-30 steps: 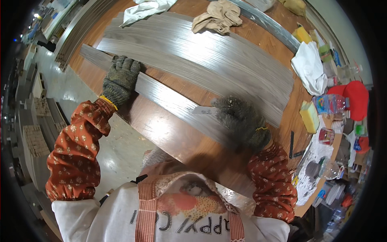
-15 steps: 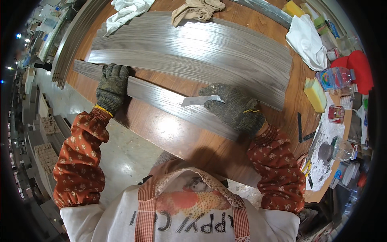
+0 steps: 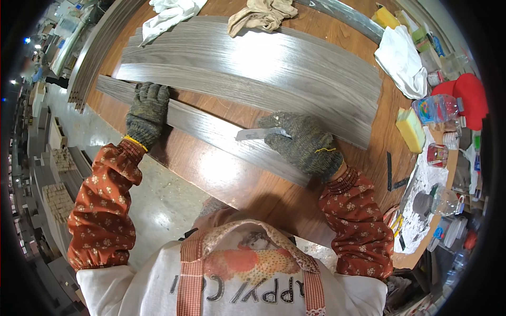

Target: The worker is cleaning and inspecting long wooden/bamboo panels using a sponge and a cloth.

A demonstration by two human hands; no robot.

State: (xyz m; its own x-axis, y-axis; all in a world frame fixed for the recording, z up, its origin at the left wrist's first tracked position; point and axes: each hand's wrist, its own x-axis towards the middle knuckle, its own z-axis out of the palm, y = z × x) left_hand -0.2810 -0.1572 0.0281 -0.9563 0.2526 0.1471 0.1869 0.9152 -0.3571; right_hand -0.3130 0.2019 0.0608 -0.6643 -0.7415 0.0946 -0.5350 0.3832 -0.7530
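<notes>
A long narrow grey wood-grain plank [image 3: 211,129] lies slantwise across the brown wooden table [image 3: 221,179]. My left hand [image 3: 146,111], in a dark knit glove, presses flat on the plank near its left end. My right hand [image 3: 305,145], gloved too, grips a flat metal blade [image 3: 253,134] whose tip rests on the plank's middle. Behind the plank lie wider grey wood-grain sheets [image 3: 253,68], side by side.
A beige rag [image 3: 261,13] and a white cloth [image 3: 168,13] lie at the far edge of the sheets. Another white cloth [image 3: 403,60], a yellow sponge [image 3: 411,129], a plastic bottle [image 3: 437,108], a red object [image 3: 466,95] and small tools crowd the table's right side. Stacked strips [image 3: 95,52] lean at left.
My right hand has slid left along the plank with the blade and now holds steady. My left hand stays pressed on the plank's left end.
</notes>
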